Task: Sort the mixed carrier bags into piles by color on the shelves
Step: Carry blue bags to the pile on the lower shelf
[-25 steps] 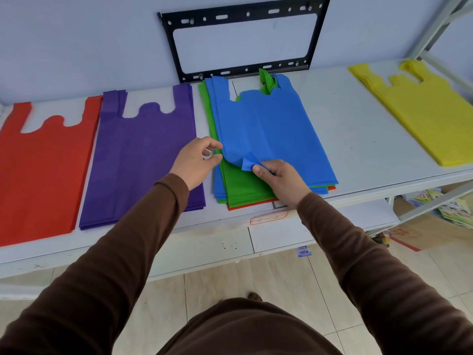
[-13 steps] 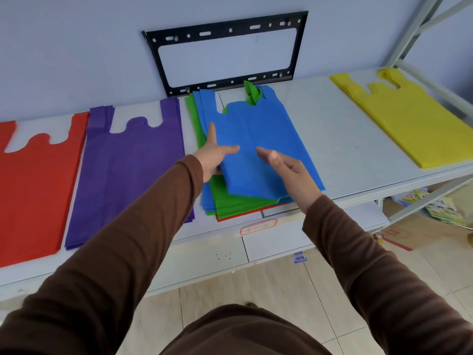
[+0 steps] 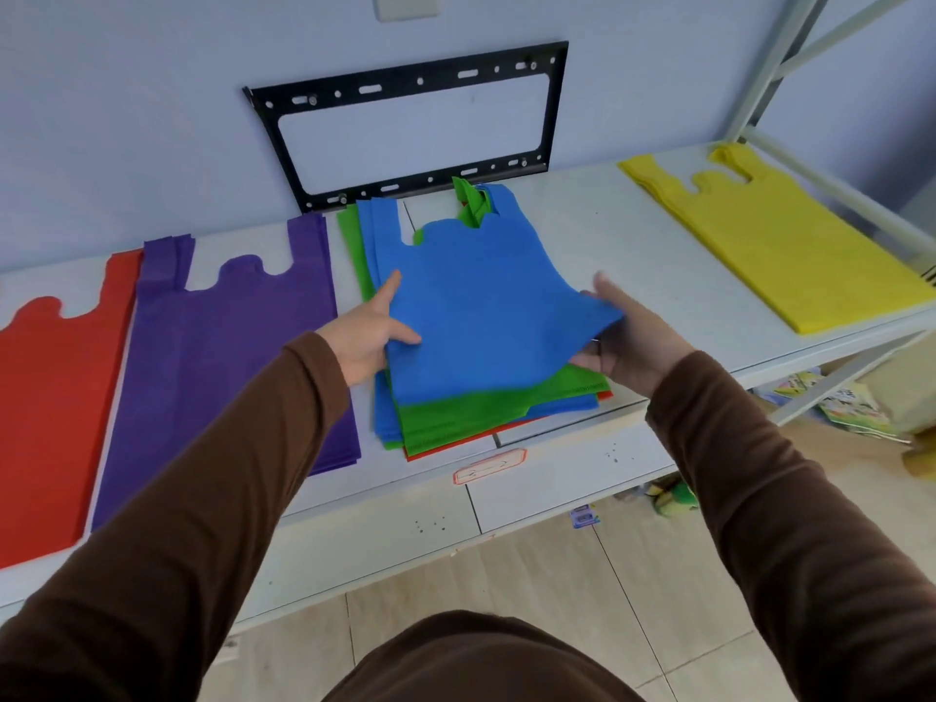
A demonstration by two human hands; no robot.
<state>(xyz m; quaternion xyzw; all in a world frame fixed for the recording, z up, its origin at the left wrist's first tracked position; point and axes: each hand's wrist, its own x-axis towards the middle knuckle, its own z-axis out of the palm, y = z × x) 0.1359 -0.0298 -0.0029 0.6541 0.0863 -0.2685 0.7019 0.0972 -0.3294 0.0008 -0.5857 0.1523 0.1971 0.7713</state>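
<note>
A blue carrier bag [image 3: 481,306] is lifted at its near end off the mixed pile [image 3: 456,418] of green, blue and red bags in the middle of the white shelf [image 3: 582,235]. My left hand [image 3: 372,331] holds the bag's left edge, thumb on top and fingers underneath. My right hand [image 3: 625,342] grips its right bottom corner from below. Sorted piles lie flat on the shelf: a red pile [image 3: 50,397] at far left, a purple pile [image 3: 218,357] beside it, and a yellow pile [image 3: 770,235] at far right.
A black metal wall bracket [image 3: 405,124] hangs behind the mixed pile. White shelf uprights [image 3: 780,68] rise at the right. Bare shelf surface lies between the mixed pile and the yellow pile. Loose packets [image 3: 851,402] sit on the floor under the shelf at right.
The top blue bag's near end has risen off the pile. My hands have spread apart, left to its left edge, right to its right corner. The camera has tilted up.
</note>
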